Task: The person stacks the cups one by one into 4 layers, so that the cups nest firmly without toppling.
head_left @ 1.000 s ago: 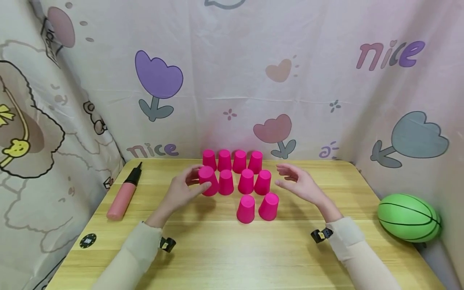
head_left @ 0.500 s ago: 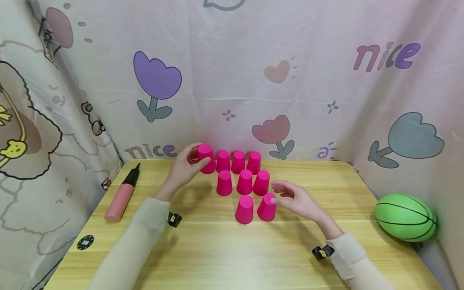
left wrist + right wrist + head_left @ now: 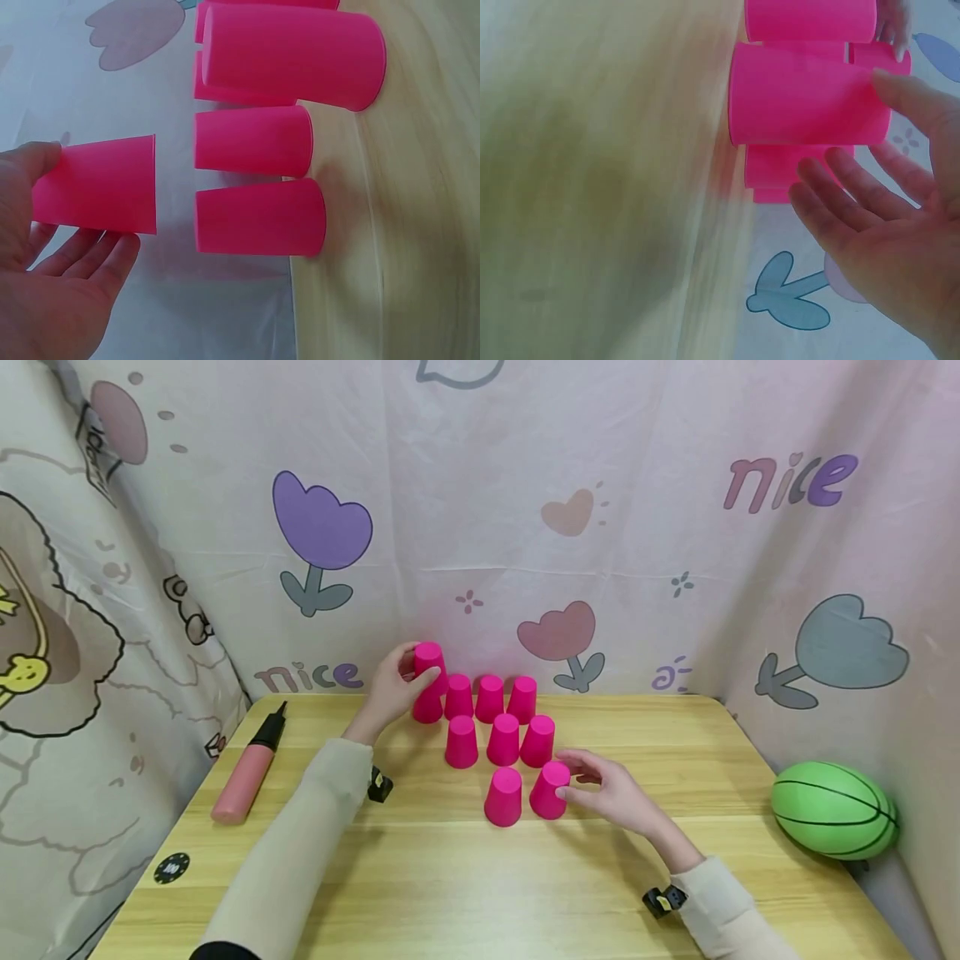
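Observation:
Pink cups stand upside down in rows on the wooden table. In the head view my left hand (image 3: pixel 393 685) grips a raised pink cup (image 3: pixel 430 664), mouth down, over the leftmost cup (image 3: pixel 427 708) of the back row. A gap shows between them in the left wrist view, where thumb and fingers hold the cup (image 3: pixel 101 184) from both sides. My right hand (image 3: pixel 611 793) is at the right-hand cup (image 3: pixel 549 793) of the front row. In the right wrist view its thumb overlaps that cup (image 3: pixel 806 97), with the other fingers loosely spread alongside.
Another front-row cup (image 3: pixel 503 797) stands close to the left of that one. A pink hand pump (image 3: pixel 247 777) and a black chip (image 3: pixel 172 868) lie on the left. A green ball (image 3: pixel 834 810) sits at the right edge. A printed curtain (image 3: pixel 465 527) hangs behind the table.
My left hand has lifted the leftmost middle-row cup and carried it back over the back row. My right hand has moved toward me and left, to the front-row right cup.

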`<state>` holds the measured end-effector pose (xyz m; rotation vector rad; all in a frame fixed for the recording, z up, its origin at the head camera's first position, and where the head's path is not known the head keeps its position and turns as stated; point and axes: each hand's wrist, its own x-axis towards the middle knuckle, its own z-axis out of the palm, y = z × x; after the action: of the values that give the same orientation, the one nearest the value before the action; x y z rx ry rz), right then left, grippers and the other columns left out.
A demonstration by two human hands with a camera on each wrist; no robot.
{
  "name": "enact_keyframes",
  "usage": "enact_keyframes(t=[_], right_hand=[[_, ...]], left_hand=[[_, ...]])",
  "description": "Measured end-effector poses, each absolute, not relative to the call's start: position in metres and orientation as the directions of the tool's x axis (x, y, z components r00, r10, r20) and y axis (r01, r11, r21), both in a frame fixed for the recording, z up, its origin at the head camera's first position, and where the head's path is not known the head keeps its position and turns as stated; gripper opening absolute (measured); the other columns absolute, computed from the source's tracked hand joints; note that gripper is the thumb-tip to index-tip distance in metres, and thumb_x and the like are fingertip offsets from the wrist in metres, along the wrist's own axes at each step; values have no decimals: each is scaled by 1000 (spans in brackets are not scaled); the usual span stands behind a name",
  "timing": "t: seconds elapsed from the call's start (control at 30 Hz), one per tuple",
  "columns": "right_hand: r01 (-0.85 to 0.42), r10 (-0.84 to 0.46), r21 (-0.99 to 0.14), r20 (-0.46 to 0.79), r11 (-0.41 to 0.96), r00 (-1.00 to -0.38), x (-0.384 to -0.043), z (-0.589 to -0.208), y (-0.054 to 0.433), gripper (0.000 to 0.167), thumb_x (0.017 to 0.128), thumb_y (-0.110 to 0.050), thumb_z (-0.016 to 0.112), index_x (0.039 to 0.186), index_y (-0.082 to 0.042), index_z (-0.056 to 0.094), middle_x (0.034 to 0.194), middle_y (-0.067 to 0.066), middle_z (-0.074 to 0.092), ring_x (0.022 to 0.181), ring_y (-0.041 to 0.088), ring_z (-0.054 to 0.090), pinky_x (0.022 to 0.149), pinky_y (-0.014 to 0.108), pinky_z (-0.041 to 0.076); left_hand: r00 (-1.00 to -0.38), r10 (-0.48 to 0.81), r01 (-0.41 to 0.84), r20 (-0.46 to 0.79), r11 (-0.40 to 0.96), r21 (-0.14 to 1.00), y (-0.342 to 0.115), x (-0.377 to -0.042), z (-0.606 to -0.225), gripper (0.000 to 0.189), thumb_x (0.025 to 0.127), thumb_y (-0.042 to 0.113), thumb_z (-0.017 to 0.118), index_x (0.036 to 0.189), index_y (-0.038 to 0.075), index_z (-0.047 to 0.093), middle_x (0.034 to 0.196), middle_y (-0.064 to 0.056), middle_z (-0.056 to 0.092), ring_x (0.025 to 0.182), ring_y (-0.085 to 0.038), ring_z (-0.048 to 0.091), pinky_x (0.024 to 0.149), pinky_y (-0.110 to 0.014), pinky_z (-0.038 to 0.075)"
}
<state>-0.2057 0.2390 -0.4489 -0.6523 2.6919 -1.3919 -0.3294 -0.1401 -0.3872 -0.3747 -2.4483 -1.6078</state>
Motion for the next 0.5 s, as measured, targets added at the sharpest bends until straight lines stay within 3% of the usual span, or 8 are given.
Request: enact_keyframes(t=[0.5], right_hand=[[-345, -375, -804, 165, 485, -912, -204, -453, 234, 61, 93, -27, 83, 144, -4, 60, 134, 7, 72, 118, 26, 71, 105, 51, 57]], left_hand=[[-980, 42, 195, 195, 401, 895, -127, -354, -397, 63, 100, 22, 74, 154, 8, 43, 149, -21, 57, 137, -39, 56, 117, -51, 49]])
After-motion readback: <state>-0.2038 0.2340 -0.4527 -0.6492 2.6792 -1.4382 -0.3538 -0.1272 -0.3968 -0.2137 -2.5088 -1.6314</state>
